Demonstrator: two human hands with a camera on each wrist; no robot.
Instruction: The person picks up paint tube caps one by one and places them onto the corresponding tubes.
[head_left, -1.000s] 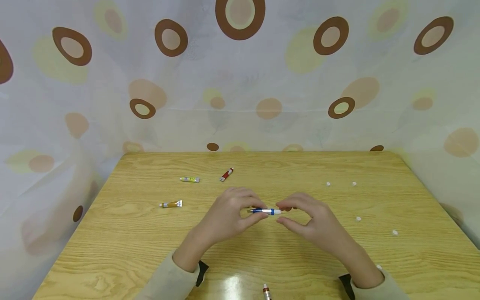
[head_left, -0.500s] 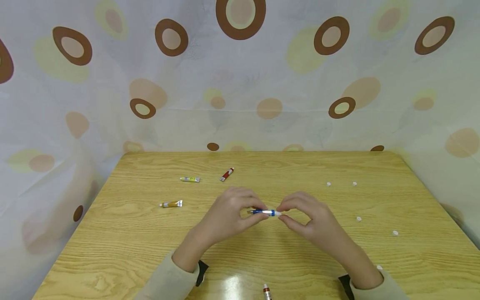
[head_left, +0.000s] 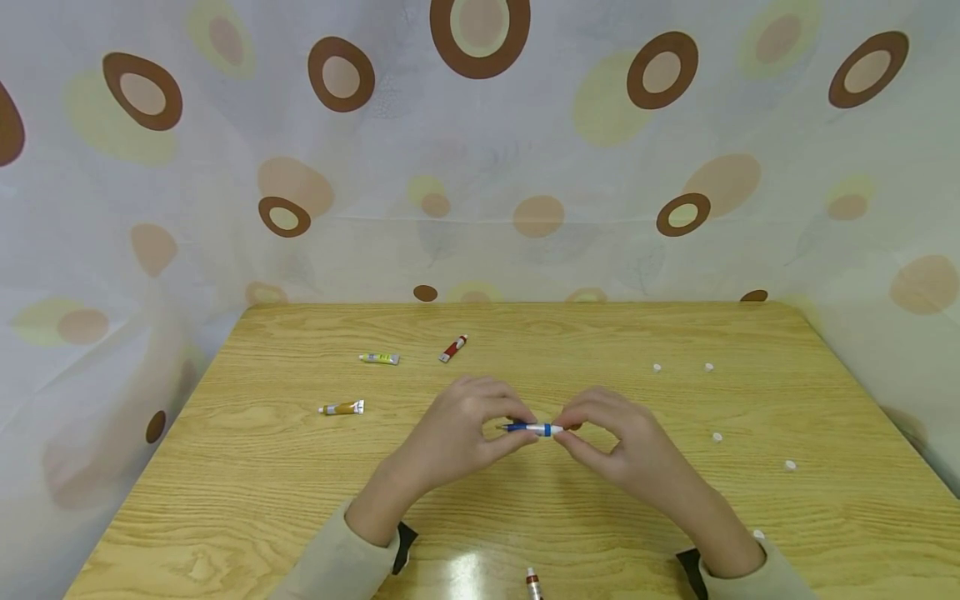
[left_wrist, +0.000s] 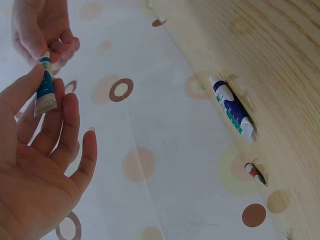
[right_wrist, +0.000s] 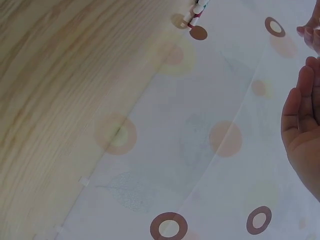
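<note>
Between the thumb and fingers of my left hand point(head_left: 468, 423) is a small blue and white paint tube point(head_left: 536, 430), held level over the middle of the table. Its white cap end points right, where my right hand point(head_left: 621, 429) pinches it with thumb and fingertips. In the left wrist view, the left hand point(left_wrist: 47, 150) grips the tube point(left_wrist: 46, 89) near its flat crimped end, its other fingers loosely bent. Only part of the right hand point(right_wrist: 305, 125) shows in the right wrist view, at the edge; its fingertips' grip is out of frame there.
On the left of the wooden table point(head_left: 225, 500) lie a yellow tube point(head_left: 379, 359), a red tube point(head_left: 453, 348) and a gold tube point(head_left: 342, 408). A brown-red tube point(head_left: 534, 585) is at the front edge. Several white caps, one farthest right point(head_left: 790, 466), are scattered on the right.
The right thumb and fingertips, apart around the tube's end a second ago, have come together on the white cap. The left hand keeps its hold and has hardly moved.
</note>
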